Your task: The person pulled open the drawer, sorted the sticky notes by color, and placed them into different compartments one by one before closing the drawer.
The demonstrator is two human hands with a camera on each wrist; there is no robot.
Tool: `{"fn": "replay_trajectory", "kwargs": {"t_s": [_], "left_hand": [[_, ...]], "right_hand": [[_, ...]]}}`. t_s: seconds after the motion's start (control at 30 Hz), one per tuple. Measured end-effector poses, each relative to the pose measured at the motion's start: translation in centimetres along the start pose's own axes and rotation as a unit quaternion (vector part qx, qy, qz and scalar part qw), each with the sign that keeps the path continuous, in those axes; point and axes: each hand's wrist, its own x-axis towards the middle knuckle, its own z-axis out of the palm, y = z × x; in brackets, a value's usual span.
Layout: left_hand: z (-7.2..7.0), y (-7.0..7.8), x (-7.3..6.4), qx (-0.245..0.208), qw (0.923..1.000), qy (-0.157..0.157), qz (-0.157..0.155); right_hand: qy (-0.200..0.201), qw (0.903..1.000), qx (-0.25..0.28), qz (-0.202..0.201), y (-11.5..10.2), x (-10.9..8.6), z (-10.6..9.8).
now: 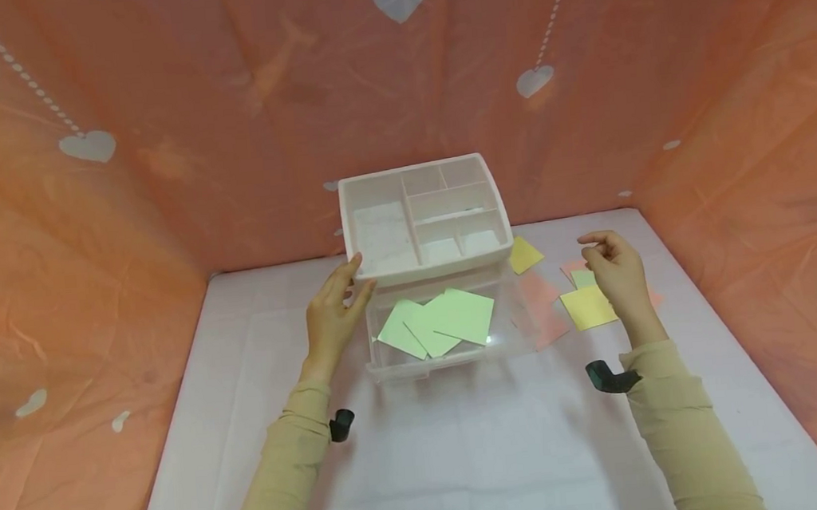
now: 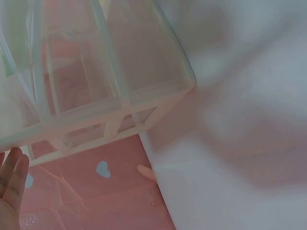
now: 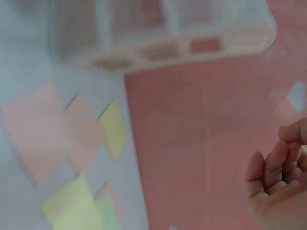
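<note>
A white plastic organizer (image 1: 420, 266) with a divided top tray stands at the back of the table, its clear drawer (image 1: 403, 371) pulled out toward me. Several green paper squares (image 1: 457, 319) lie overlapping in that drawer. My left hand (image 1: 330, 313) touches the organizer's front left corner, fingers and thumb fairly straight; the left wrist view shows its fingers (image 2: 14, 177) at the frame's edge. Over the loose papers to the right hovers my right hand (image 1: 615, 271), fingers loosely bent, with nothing seen between them in the right wrist view.
Beside the drawer on the right lie pink papers (image 1: 542, 308), with a yellow square (image 1: 525, 254) behind them. Another yellow square (image 1: 589, 307) and a green piece (image 1: 583, 278) lie below my right hand. Orange cloth (image 1: 283, 121) with white hearts surrounds the white table (image 1: 482, 457).
</note>
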Motion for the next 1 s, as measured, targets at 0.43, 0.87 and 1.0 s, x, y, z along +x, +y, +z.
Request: {"fn": "replay_trajectory", "kwargs": {"t_s": [0.43, 0.87, 1.0], "left_hand": [[0.1, 0.0, 0.0, -0.007, 0.9999, 0.006, -0.004], [0.1, -0.1, 0.0, -0.008, 0.9999, 0.008, 0.002], [0.1, -0.1, 0.0, -0.008, 1.0, 0.002, 0.0]], "right_hand": [[-0.011, 0.9929, -0.107, 0.051, 5.1, 2.4, -2.4], [-0.041, 0.9872, 0.005, 0.154, 9.8, 3.6, -2.1], [-0.036, 0.9757, 0.029, 0.214, 11.7, 3.6, -1.6]]}}
